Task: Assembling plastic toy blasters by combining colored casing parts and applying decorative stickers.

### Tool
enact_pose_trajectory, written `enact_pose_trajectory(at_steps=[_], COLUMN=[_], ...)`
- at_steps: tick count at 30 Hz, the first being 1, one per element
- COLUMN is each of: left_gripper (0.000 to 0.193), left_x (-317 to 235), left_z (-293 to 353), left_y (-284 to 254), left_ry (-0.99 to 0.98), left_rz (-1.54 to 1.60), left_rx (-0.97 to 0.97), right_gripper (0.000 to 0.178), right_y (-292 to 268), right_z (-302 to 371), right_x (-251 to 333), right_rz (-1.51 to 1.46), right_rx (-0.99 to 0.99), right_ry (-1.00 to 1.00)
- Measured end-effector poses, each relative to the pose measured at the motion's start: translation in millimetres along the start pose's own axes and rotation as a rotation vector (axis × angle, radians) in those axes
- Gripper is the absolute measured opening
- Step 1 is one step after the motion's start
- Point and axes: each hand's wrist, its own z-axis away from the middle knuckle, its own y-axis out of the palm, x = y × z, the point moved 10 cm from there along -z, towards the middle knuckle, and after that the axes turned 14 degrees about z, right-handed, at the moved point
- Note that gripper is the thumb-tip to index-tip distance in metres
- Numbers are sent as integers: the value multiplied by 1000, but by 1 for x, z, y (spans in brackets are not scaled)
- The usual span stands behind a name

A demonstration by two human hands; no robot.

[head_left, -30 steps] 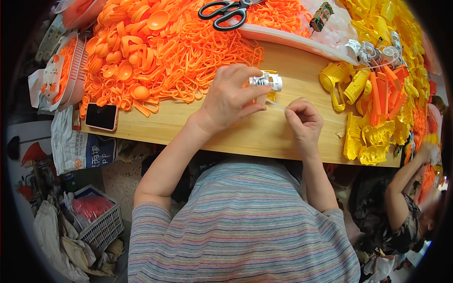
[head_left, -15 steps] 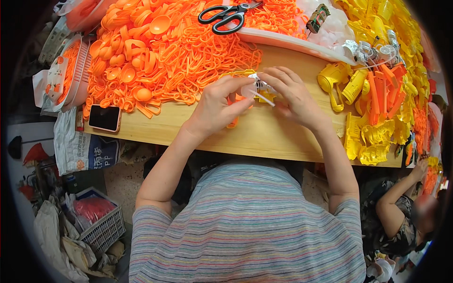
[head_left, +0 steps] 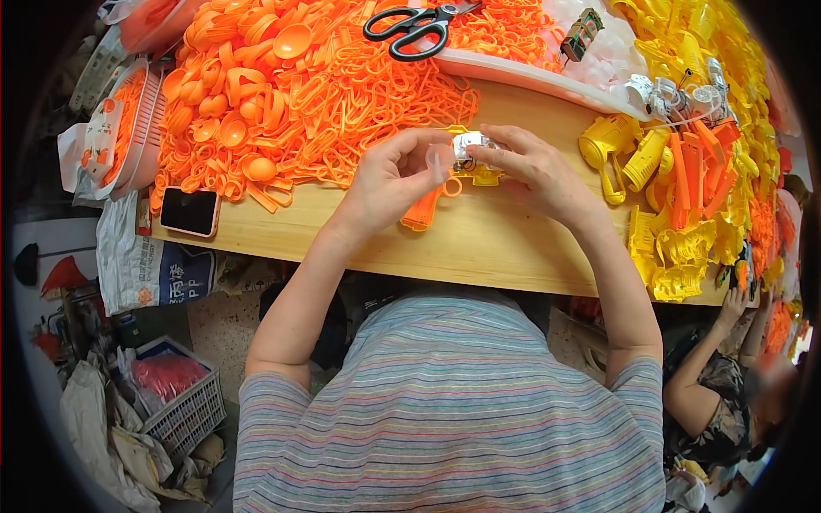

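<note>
Between the thumb and fingers of my left hand [head_left: 393, 171] is a small translucent round plastic piece [head_left: 440, 159]. A yellow plastic shell [head_left: 486, 179] lies on the table in front of me, partly hidden under my right hand [head_left: 540, 169]. Over that shell sits a white part with thin wires [head_left: 469, 145], and the fingers of my right hand are closed at its right side. An orange plastic piece with a ring [head_left: 419, 213] lies just below my left hand.
A big heap of orange clips and spoons [head_left: 325, 111] covers the back left, with black scissors [head_left: 419, 32] beyond. Yellow shells [head_left: 609, 141] and orange strips [head_left: 703, 167] pile up on the right. A phone [head_left: 190, 212] lies at the left edge. Another person's arm [head_left: 697, 359] shows at lower right.
My hands have moved apart a little. The white stick-like piece between them is no longer seen, and the round translucent piece now faces up. The white part and orange piece show more fully.
</note>
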Motion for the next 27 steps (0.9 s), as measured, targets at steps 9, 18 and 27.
enact_pose_trajectory(at_steps=[9,18,27], left_gripper=[36,29,19], left_x=[-10,-22,-34], left_z=[1,-9,-5], left_y=[23,48,64], left_ry=[-140,246,578], left_rz=[176,-495,-640], left_rx=[99,153,155], right_gripper=[64,57,53], right_y=[-1,12,14], right_z=[-7,-10,-11], right_x=[-9,-26,-27], right_rz=[-185,-391,-462], right_rx=[27,96,130], right_ry=[61,117,151])
